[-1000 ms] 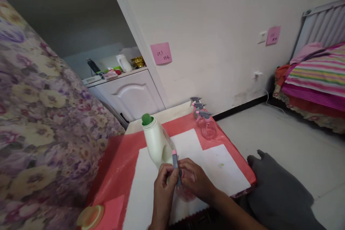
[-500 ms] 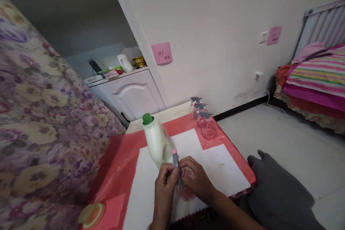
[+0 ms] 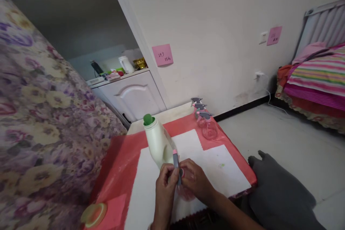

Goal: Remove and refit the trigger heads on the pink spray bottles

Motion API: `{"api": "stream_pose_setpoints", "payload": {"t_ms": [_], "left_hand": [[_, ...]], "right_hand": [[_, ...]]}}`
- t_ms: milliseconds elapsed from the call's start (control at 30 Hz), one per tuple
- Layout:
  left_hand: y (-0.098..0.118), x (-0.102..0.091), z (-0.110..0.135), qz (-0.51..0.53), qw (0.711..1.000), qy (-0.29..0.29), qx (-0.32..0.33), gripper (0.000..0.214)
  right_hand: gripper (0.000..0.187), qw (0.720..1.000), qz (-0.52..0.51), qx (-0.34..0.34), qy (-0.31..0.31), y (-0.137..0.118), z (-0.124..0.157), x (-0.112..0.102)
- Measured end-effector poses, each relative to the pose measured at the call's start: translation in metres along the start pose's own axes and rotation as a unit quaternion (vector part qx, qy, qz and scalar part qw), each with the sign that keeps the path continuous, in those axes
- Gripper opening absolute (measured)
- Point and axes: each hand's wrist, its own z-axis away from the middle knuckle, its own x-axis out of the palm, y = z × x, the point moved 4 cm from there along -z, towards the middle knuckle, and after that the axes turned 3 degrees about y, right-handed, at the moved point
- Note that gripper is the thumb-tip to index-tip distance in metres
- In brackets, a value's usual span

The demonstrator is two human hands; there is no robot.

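My left hand [image 3: 166, 183] pinches the grey spray head [image 3: 175, 160] with a pink tip, holding it upright. My right hand [image 3: 196, 181] is wrapped round a small clear pink bottle [image 3: 185, 194] right under that head, on the white sheet [image 3: 151, 190] of the low table. A tall white jug [image 3: 158, 143] with a green spout stands just behind my hands. Several pink spray bottles [image 3: 207, 125] with grey triggers stand in a row at the table's far right corner.
A red cloth [image 3: 118, 165] covers the table; a round lid [image 3: 93, 214] lies at its near left corner. A flowered cover [image 3: 40, 122] rises on the left, a white cabinet [image 3: 132, 93] stands behind, grey fabric [image 3: 280, 190] lies on the floor at right, striped bedding [image 3: 315, 75] beyond.
Both hands stay together on the spray head and bottle. The view has shifted slightly; nothing else moved.
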Motion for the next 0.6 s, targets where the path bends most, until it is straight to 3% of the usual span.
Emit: {"api": "stream_pose_setpoints", "payload": {"t_ms": [133, 233, 467, 600], "left_hand": [[0.000, -0.001, 0.003, -0.012, 1.000, 0.009, -0.001, 0.028], [-0.001, -0.002, 0.008, -0.006, 1.000, 0.000, 0.008, 0.029], [-0.017, -0.005, 0.018, 0.021, 0.999, -0.042, 0.009, 0.040], [-0.043, -0.004, 0.022, 0.017, 0.996, -0.080, -0.018, 0.054]], "right_hand": [[0.045, 1.000, 0.020, 0.007, 0.012, 0.008, 0.007, -0.003], [0.067, 0.998, 0.053, 0.009, -0.021, 0.018, 0.013, -0.007], [0.093, 0.985, 0.144, 0.064, -0.063, 0.045, 0.026, -0.012], [0.092, 0.982, 0.157, 0.084, -0.069, 0.047, 0.032, -0.014]]}}
